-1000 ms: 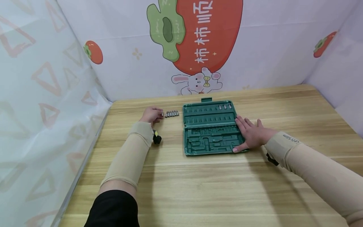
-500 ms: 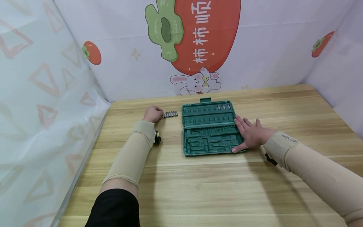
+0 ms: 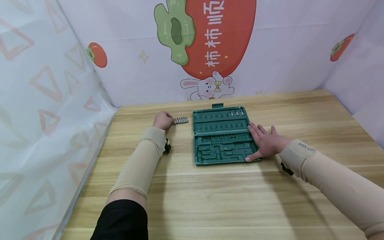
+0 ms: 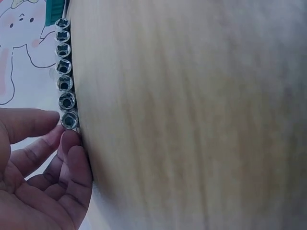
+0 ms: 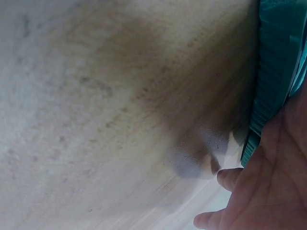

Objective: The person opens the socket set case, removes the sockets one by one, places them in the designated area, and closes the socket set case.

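Several small silver sockets (image 3: 181, 120) stand side by side in a tight row on the table, left of an open green socket case (image 3: 222, 136). My left hand (image 3: 163, 120) is at the row's left end; in the left wrist view its thumb and fingers pinch the end socket (image 4: 69, 120), whose square-holed end faces the camera. My right hand (image 3: 266, 141) rests on the case's right edge with fingers spread and straight. Three sockets (image 3: 237, 113) sit in the upper right slots of the case, and its other visible moulded slots hold nothing. The right wrist view shows the case's ribbed side (image 5: 276, 72) beside the palm.
The wooden table (image 3: 222, 200) meets a printed white cloth backdrop (image 3: 129, 76) behind the case. Another white cloth (image 3: 39, 133) hangs along the left edge. A latch tab (image 3: 217, 105) sticks out from the case's far side.
My left hand has shifted slightly right, bringing the socket in its fingers against the end of the row. The fingers have drawn in closer around it. My right hand stays on the case.
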Tool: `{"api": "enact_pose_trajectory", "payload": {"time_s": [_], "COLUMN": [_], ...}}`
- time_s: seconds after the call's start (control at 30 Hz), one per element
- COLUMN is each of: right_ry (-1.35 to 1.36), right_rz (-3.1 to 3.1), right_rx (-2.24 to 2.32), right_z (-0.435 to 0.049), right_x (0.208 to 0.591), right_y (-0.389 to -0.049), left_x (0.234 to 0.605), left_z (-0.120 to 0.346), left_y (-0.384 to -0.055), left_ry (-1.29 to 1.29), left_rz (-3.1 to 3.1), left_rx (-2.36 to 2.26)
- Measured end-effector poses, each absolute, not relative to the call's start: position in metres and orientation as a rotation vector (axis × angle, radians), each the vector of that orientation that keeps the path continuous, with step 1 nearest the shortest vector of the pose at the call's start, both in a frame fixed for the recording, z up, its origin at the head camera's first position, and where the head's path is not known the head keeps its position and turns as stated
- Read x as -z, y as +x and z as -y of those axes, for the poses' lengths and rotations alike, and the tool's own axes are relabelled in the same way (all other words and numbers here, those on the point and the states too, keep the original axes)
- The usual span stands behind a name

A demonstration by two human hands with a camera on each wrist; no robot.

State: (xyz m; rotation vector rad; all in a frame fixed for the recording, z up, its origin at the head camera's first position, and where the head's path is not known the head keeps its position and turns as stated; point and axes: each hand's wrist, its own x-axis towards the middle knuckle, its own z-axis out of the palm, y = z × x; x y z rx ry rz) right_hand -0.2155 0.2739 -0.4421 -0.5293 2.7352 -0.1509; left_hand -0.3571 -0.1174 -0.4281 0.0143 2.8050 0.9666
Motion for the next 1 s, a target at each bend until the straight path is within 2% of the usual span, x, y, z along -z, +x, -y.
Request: {"api": "enact_pose_trajectory", "payload": {"time_s": [0.27, 0.57, 1.0], "right_ry": [-0.508, -0.527, -0.512], "right_rz": [-2.727, -2.718, -2.72], "right_rx": [0.124, 0.097, 0.11], "right_z": [-0.277, -0.269, -0.272], "right_x": [0.448, 0.437, 0.437], "right_y": [-0.218, -0.215, -0.215], "left_x": [0.428, 0.425, 0.389], "left_z": [0.116, 0.108, 0.03], "left_y": [-0.358, -0.368, -0.363], "left_ry": [0.014, -0.053, 0.1], "left_rz": [-2.808, -2.864, -2.771], "left_rx": [-0.936, -0.864, -1.051]}}
